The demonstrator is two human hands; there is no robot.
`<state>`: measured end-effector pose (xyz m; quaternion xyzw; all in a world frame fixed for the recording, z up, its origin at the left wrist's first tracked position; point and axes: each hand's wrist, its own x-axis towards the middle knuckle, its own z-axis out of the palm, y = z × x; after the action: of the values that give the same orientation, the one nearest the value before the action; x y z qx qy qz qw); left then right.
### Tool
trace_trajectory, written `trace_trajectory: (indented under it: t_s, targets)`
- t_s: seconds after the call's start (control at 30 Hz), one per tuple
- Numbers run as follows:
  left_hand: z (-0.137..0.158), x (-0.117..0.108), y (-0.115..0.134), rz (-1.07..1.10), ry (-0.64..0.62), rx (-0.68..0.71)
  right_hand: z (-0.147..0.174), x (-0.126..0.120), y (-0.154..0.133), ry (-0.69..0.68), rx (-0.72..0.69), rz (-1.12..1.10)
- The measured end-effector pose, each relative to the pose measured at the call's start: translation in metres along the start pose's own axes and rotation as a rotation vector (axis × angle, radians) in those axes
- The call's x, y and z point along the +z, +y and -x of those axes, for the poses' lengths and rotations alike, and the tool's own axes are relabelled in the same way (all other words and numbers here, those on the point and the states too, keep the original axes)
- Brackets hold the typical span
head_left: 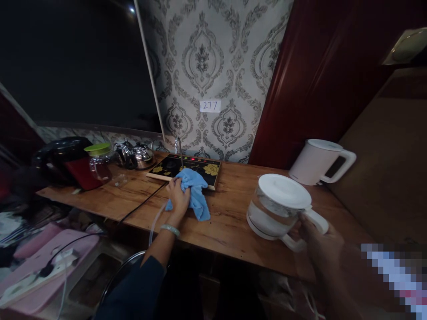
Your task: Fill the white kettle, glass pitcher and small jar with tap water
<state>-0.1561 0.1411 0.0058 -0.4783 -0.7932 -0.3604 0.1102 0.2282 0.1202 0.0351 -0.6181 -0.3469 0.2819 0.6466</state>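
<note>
My left hand (179, 195), with a pale green bracelet on its wrist, is closed on a light blue cloth (197, 191). The cloth lies bunched over the front edge of a black tea stove panel (170, 168) with gold flowers, and part of it hangs onto the wood. On the right, my right hand (318, 238) is wrapped round the white handle of a glass kettle (273, 218) with a white lid. Clear liquid shows inside the glass. Whether the kettle's base touches the table is hard to tell.
Behind the kettle stands a white electric kettle (320, 162). Metal teapots (142, 155), a glass jug with a green lid (100, 162) and a red-and-black appliance (76, 164) line the left of the wooden table (230, 209). A cable and clear tube cross its front edge.
</note>
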Motion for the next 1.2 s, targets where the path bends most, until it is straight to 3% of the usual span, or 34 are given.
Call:
trace_trajectory:
  t_s: [0.13, 0.27, 0.4, 0.53, 0.67, 0.87, 1.03, 1.2]
  targets:
    - [0.009, 0.01, 0.022, -0.06, -0.12, 0.01, 0.0, 0.001, 0.001, -0.006, -0.013, -0.046]
    - [0.026, 0.004, 0.033, -0.168, -0.325, 0.265, -0.002, 0.001, 0.006, -0.011, -0.02, -0.067]
    - [0.027, -0.014, 0.028, -0.158, -0.553, 0.523, -0.005, -0.001, 0.012, -0.021, -0.041, -0.045]
    - [0.008, -0.038, 0.012, -0.093, -0.754, 0.623, -0.006, -0.001, 0.012, -0.029, -0.093, -0.025]
    - [-0.001, -0.05, -0.007, -0.182, -0.616, 0.491, -0.006, 0.0, 0.009, -0.023, -0.099, -0.027]
    - [0.034, -0.036, -0.004, -0.297, -0.648, 0.306, -0.005, 0.002, 0.009, -0.01, -0.051, -0.096]
    - [0.065, -0.036, 0.004, -0.277, -0.589, 0.366, -0.008, 0.002, 0.012, -0.034, -0.106, -0.091]
    - [0.092, -0.047, 0.007, -0.145, -0.623, 0.458, -0.009, 0.003, 0.013, -0.033, -0.141, -0.094]
